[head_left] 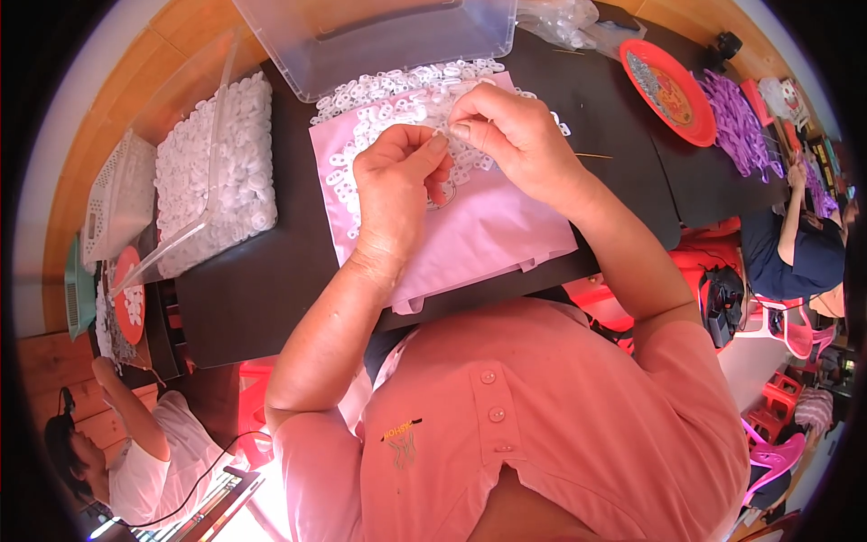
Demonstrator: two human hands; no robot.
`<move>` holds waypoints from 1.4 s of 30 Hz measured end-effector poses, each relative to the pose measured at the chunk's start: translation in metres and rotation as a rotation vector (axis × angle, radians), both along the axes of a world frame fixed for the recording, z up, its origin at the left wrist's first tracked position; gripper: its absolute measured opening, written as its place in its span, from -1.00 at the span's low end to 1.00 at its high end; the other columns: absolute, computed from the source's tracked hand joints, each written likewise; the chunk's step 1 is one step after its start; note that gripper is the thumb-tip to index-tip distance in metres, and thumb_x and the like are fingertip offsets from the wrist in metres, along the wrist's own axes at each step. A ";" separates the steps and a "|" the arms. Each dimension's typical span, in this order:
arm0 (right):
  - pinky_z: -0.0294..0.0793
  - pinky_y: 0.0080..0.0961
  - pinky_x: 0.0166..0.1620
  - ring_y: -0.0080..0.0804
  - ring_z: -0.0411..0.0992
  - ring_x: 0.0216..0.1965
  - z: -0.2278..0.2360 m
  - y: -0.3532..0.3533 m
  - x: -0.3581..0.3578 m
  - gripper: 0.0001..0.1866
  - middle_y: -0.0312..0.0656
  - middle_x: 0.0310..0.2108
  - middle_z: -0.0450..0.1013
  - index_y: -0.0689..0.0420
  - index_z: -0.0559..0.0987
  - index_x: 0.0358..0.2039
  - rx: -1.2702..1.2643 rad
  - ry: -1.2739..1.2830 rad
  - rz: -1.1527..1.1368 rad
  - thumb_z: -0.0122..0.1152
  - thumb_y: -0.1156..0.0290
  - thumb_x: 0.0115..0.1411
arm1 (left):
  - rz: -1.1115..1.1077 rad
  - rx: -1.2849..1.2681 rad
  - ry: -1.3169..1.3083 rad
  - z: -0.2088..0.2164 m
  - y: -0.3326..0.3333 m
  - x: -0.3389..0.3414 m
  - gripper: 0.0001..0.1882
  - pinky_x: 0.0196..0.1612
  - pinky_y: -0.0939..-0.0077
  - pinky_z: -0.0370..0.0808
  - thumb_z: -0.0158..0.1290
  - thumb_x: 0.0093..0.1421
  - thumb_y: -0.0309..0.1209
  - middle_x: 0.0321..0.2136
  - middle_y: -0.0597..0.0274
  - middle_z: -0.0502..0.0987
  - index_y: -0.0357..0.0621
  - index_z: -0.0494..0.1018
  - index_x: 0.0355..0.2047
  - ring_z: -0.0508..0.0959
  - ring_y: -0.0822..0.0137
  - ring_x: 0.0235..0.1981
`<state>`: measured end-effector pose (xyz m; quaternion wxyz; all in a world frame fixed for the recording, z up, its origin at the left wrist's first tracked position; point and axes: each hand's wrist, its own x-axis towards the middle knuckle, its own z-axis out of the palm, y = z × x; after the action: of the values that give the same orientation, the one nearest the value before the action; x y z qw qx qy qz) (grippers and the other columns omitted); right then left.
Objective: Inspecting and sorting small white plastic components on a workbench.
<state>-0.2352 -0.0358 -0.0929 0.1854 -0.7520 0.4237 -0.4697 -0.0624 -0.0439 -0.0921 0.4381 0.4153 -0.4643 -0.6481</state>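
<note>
My left hand (397, 176) and my right hand (513, 135) meet above a pink cloth bag (479, 235) lying on the dark table. Both are closed in a pinch, thumb against finger, their fingertips almost touching. Whatever lies between the fingertips is too small and too covered to make out. Under and beyond the hands, a heap of small white plastic pieces with holes (379, 117) spreads over the far part of the bag. A few pieces lie close to my left wrist.
Behind the heap stands a clear plastic bin (379, 41). At left, another clear bin (217, 172) is full of white pieces. An orange-red plate (695, 126) and purple strips (736, 113) lie at far right. Other people sit on both sides. A thin stick (593, 156) rests on the table (623, 99).
</note>
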 end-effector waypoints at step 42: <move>0.41 -0.18 -0.34 -0.09 0.46 -0.35 -0.005 0.020 -0.087 -0.93 -0.17 -0.39 0.46 0.15 0.49 -0.35 -0.051 0.779 -0.371 0.16 0.52 0.12 | -0.102 -0.032 0.057 -0.003 0.001 -0.001 -0.91 -0.52 0.61 0.36 0.03 0.25 -0.52 -0.47 0.16 0.56 -0.31 0.46 -0.35 0.50 0.44 -0.52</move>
<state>-0.3221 -0.0159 -0.0976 -0.0948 -0.7885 0.5784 -0.1864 -0.0633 -0.0431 -0.0948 0.4242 0.3655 -0.4826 -0.6735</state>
